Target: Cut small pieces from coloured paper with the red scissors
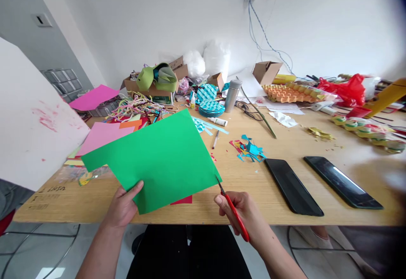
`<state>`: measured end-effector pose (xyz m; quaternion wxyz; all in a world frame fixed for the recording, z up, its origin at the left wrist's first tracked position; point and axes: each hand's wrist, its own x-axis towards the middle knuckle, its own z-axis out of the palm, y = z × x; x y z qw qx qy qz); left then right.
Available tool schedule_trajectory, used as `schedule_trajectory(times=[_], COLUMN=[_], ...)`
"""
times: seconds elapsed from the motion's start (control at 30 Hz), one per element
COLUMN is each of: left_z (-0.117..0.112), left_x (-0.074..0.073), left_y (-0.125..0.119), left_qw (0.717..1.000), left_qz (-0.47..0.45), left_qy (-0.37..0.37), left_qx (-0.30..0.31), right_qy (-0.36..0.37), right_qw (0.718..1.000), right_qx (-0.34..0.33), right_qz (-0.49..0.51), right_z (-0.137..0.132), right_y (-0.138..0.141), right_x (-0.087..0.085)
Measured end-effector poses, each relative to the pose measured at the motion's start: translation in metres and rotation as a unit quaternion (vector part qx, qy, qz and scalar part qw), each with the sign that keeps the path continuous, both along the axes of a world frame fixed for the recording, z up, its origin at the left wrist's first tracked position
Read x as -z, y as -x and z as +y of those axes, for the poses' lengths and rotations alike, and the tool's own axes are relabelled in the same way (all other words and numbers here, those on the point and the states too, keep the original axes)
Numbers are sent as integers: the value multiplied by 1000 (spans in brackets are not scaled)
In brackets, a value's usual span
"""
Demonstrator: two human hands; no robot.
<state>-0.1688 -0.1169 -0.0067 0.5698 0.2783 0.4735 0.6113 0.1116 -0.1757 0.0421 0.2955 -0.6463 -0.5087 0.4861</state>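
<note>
A large green sheet of paper (158, 160) is held up over the table's front edge, with a corner notch cut out at its lower left. My left hand (123, 205) pinches its lower edge, thumb on top and fingers hidden beneath. In my right hand (241, 211) is a pair of red-handled scissors (234, 211), fingers wrapped round the handles. The dark blades meet the sheet near its right corner. Part of a red piece of paper (182, 201) shows under the green sheet.
Two black phones (293, 186) lie on the right of the wooden table (228, 211). Blue and red paper scraps (250, 149) are beyond my right hand. Further back stand a grey bottle (233, 95), a stack of blue patterned discs (211, 108) and egg trays (290, 93). A white board (34, 118) juts in from the left.
</note>
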Motion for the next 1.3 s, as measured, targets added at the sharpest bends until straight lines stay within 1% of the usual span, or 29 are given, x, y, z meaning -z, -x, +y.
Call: schedule_trajectory(times=[0.13,0.33,0.47,0.73,0.93,1.13,1.3], left_z=[-1,0,-1,-1,-1,-2,-1], left_x=[-1,-1,-1,-6,-6,-6,-6], left_y=[0,0,0,-3,-3,-2,-3], left_qw=[1000,1000,1000,1000,1000,999,999], left_qz=[9,16,11,7,12,2,5], left_qy=[-5,-16,-8,-7,-2,-7,-8], left_qx=[-1,10,12,14,10,36,32], right_qy=[4,-13,-17,4,22,-1,4], right_qw=[1000,1000,999,1000,1000,1000,1000], right_qx=[-9,-28,-38,-21,-5,-22,-27], right_qz=[-5,-2,4,6,6,8,2], right_z=[0,0,0,-1,-1,0,1], right_y=[-1,-3,-3,-2,-1,-2,-2], right_x=[1,5,6,3,7,9,5])
